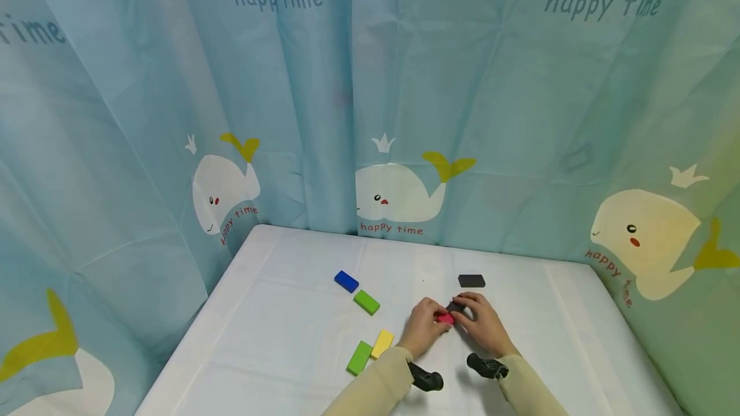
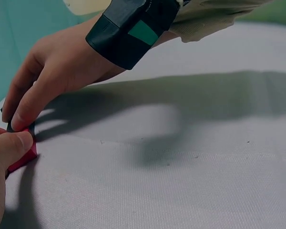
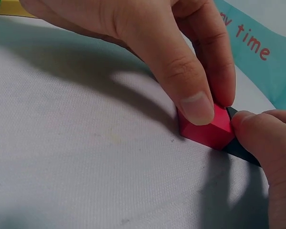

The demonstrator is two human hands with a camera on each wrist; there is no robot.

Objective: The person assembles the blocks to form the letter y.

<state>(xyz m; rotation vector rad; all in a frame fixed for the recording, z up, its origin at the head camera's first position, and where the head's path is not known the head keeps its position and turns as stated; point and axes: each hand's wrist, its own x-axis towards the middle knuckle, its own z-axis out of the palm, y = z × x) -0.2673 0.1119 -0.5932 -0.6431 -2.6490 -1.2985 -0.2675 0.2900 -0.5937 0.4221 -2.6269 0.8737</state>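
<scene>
On the white table, my left hand point(image 1: 424, 327) pinches a red block point(image 3: 207, 131) between thumb and fingers. Close on its right, my right hand point(image 1: 481, 323) pinches a black block point(image 1: 455, 307). In the right wrist view the black block point(image 3: 242, 151) lies end against the red one, both down on the cloth. Fingers cover much of both blocks. A second black block point(image 1: 471, 281) lies flat just beyond the right hand.
Left of the hands lie a blue block point(image 1: 346, 282), a green block point(image 1: 367, 302), a yellow block point(image 1: 382, 344) and another green block point(image 1: 360, 358), the last two side by side. A whale-print curtain point(image 1: 324, 95) hangs along the table's back edge.
</scene>
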